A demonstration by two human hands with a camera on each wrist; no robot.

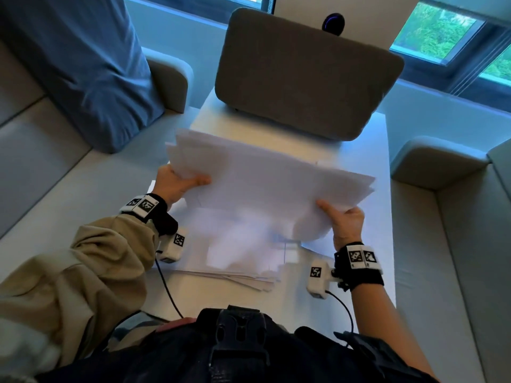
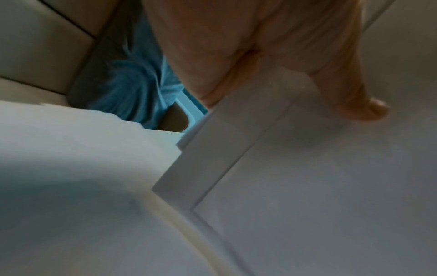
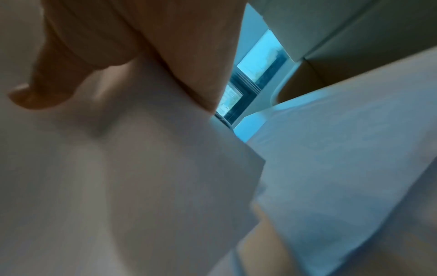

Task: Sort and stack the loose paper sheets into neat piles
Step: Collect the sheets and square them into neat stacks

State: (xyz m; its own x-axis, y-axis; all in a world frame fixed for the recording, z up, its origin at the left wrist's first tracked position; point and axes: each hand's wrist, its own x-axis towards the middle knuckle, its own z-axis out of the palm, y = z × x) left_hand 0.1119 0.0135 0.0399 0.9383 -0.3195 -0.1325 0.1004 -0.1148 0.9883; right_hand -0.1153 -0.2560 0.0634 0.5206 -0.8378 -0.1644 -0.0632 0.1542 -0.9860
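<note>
Left hand: grips the 9 o'clock edge of the held sheaf, thumb on top, fingers hidden beneath.
Right hand: grips the sheaf's 4 o'clock corner, thumb on top.
Held sheaf: white sheets, edges fanned and uneven, lifted above the table and sagging toward 6 o'clock.
Lower pile: white sheets lying flat on the table under the sheaf, corners splayed at 5 o'clock.
Table: white, running from 6 to 12 o'clock.
Chair back: grey, at 12 o'clock.
Cushion: blue, at 10 o'clock on the pale bench.
Windows: at 1 o'clock, greenery outside.
</note>
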